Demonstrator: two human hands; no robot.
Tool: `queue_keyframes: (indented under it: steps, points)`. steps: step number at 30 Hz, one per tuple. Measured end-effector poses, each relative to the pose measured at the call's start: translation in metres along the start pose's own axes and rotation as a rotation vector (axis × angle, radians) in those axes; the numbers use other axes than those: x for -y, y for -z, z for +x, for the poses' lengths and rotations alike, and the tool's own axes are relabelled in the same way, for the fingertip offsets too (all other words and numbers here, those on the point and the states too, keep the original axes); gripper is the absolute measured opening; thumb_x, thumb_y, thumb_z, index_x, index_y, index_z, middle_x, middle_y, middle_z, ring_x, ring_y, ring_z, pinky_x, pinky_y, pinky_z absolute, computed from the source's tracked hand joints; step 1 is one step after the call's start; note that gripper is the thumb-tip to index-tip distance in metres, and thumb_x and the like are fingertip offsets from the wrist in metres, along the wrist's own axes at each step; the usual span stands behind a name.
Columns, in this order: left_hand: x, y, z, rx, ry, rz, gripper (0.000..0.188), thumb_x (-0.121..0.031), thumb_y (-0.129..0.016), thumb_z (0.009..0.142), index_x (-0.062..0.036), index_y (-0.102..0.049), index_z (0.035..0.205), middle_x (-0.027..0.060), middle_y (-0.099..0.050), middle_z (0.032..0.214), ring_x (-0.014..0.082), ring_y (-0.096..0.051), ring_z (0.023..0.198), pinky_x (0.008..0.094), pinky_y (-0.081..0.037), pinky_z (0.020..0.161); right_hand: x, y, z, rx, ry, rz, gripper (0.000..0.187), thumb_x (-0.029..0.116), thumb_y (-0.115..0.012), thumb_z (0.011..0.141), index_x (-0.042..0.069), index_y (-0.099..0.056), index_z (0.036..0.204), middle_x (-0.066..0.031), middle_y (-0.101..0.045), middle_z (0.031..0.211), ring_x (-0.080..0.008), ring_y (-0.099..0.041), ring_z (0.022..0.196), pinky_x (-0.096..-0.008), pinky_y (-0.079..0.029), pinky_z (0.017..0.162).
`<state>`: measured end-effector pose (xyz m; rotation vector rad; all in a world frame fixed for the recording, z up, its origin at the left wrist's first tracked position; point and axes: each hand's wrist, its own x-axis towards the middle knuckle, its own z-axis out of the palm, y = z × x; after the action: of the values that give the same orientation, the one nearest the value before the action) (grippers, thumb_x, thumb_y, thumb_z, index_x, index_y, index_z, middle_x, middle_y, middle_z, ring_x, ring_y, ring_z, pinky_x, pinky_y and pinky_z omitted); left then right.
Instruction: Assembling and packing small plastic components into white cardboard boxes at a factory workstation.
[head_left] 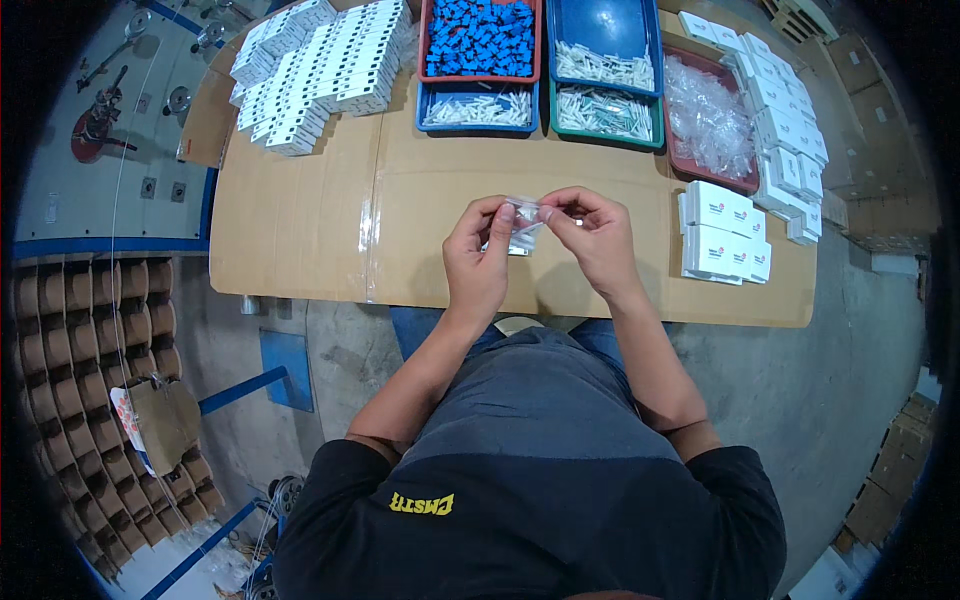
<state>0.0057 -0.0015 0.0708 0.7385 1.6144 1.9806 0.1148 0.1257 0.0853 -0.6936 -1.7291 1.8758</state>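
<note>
A small clear plastic bag (523,238) with whitish pieces inside hangs between my two hands, over the cardboard-covered table. My left hand (478,245) pinches its upper left side between thumb and fingers. On the other side my right hand (597,240) is closed on the bag's upper right corner, thumb against fingertips. What exactly is in the bag is too small to tell. Beyond my hands stand a red tray (424,78) of blue plastic parts and a blue tray (424,128) of white pieces. A green tray (556,133) of pale pieces is beside them.
Stacked white boxes (335,65) fill the table's far left. A dark red tray (690,172) of clear plastic bags sits right, bordered by more white boxes (720,232). Another blue tray (605,30) stands at the back. A divided cardboard rack (95,350) is at left.
</note>
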Motion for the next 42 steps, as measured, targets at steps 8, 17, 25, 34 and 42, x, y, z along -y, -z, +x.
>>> queue_keyframes:
  steps: [8,17,25,34,42]
  points:
    - [0.002,-0.002,-0.001,-0.011,-0.003,0.009,0.023,-0.018,-0.061,0.11,0.0031,-0.068,0.115,0.0061,-0.074,0.099,0.009,-0.068,0.091,0.0256,-0.055,0.08,-0.002,-0.002,0.0,-0.032,-0.016,-0.006,0.013,0.01,-0.075,0.097,0.0,-0.075,0.106,0.0005,-0.072,0.093,-0.0058,-0.061,0.084,-0.0229,-0.049,0.075]
    - [0.006,0.0,-0.001,0.013,0.018,0.02,0.022,-0.017,-0.061,0.109,0.0033,-0.068,0.116,0.0064,-0.074,0.099,0.0093,-0.069,0.09,0.0258,-0.056,0.079,-0.004,-0.005,0.002,0.003,0.034,0.057,0.014,0.008,-0.076,0.096,-0.001,-0.075,0.106,-0.0014,-0.073,0.094,-0.0069,-0.062,0.085,-0.0232,-0.05,0.077]
    - [-0.009,-0.006,0.0,-0.009,0.015,0.053,0.017,-0.011,-0.062,0.108,0.0029,-0.066,0.117,0.0054,-0.071,0.102,0.0105,-0.067,0.097,0.0256,-0.055,0.087,-0.008,-0.003,0.002,-0.004,0.041,0.059,0.014,0.01,-0.077,0.095,0.0,-0.075,0.105,-0.0006,-0.072,0.091,-0.0056,-0.061,0.083,-0.0224,-0.047,0.072]
    - [-0.002,0.004,0.004,0.034,0.08,-0.067,0.013,-0.009,-0.064,0.106,0.0018,-0.065,0.113,0.0047,-0.069,0.103,0.0099,-0.066,0.096,0.0261,-0.054,0.086,-0.005,-0.002,0.001,0.024,0.008,0.018,0.012,0.008,-0.077,0.095,0.001,-0.076,0.104,0.0005,-0.072,0.091,-0.0044,-0.061,0.082,-0.0207,-0.047,0.069]
    - [0.002,0.004,-0.001,0.058,-0.042,-0.141,0.012,-0.011,-0.064,0.107,-0.0011,-0.061,0.113,0.0024,-0.065,0.1,0.0085,-0.062,0.092,0.0255,-0.052,0.081,-0.003,-0.004,-0.002,0.09,-0.014,0.111,0.011,0.006,-0.075,0.096,-0.001,-0.074,0.105,-0.0016,-0.073,0.095,-0.0064,-0.066,0.087,-0.0221,-0.053,0.076]
